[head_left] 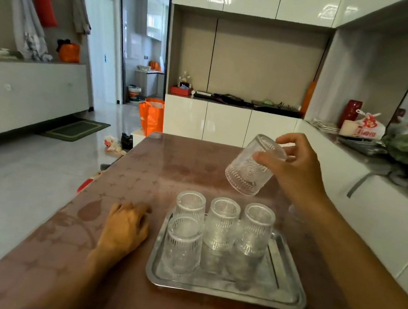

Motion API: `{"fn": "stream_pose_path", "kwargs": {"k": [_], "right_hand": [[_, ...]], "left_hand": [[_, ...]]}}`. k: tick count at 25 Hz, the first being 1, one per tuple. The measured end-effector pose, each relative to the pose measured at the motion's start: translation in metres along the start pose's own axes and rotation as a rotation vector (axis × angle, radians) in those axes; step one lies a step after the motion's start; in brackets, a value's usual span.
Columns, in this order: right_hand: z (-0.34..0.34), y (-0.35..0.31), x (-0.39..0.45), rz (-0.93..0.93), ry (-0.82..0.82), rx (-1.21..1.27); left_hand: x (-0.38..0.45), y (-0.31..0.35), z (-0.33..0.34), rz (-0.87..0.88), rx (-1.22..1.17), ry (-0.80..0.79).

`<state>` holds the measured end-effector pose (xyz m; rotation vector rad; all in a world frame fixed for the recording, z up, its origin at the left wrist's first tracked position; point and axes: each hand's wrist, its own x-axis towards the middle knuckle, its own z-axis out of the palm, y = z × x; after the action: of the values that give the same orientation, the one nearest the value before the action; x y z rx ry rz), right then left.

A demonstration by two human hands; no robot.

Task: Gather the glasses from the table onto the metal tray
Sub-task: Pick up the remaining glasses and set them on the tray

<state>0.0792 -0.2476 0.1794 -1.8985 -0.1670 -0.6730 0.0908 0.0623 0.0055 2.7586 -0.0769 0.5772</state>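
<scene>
Judging from the table (pixel 143 172), most of the gathering looks done: its brown patterned top lies nearly bare, with the metal tray (pixel 282 298) at about 5 o'clock from its middle. Four ribbed glasses stand mouth-down on that tray, three in a back row and one in front at the tray's 8 o'clock, so the front right, toward 4 o'clock, is open floor for more. A fifth ribbed glass (pixel 247 170) is in the air at 12 o'clock from the tray, tilted with its mouth down and toward the camera, grasped around its base by the right hand (pixel 300 167) between thumb and fingers. At 2 o'clock from the tray, partly hidden behind the right forearm, something clear shows on the table, possibly another glass; I cannot tell. The left hand (pixel 124 227) rests loosely curled on the table at the tray's 9 o'clock, holding nothing. In the carried glass's way, the standing back-row glasses are the likely hazard.
</scene>
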Motion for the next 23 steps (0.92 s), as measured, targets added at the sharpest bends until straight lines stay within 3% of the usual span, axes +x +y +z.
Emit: {"fn": "stream_pose_path", "kwargs": {"k": [2, 5, 8, 15, 20, 23], "right_hand": [[-0.006, -0.004, -0.042, 0.003, -0.044, 0.056], [0.009, 0.015, -0.094, 0.033, -0.011, -0.077], [0.028, 0.035, -0.125, -0.010, 0.005, -0.227], [0.049, 0.060, -0.138, -0.069, -0.129, -0.394], [0.044, 0.067, -0.137, -0.095, -0.237, -0.349], [0.023, 0.074, -0.128, -0.107, -0.149, -0.263]], "left_hand": [[-0.016, 0.016, -0.008, -0.105, -0.288, 0.073], [-0.035, 0.046, -0.014, -0.275, -0.755, 0.074], [-0.050, 0.065, -0.021, -0.201, -0.944, 0.100], [-0.066, 0.076, -0.029, -0.154, -0.905, 0.090], [-0.062, 0.071, -0.027, -0.169, -0.946, 0.098], [-0.051, 0.059, -0.023, -0.206, -0.891, 0.049]]}}
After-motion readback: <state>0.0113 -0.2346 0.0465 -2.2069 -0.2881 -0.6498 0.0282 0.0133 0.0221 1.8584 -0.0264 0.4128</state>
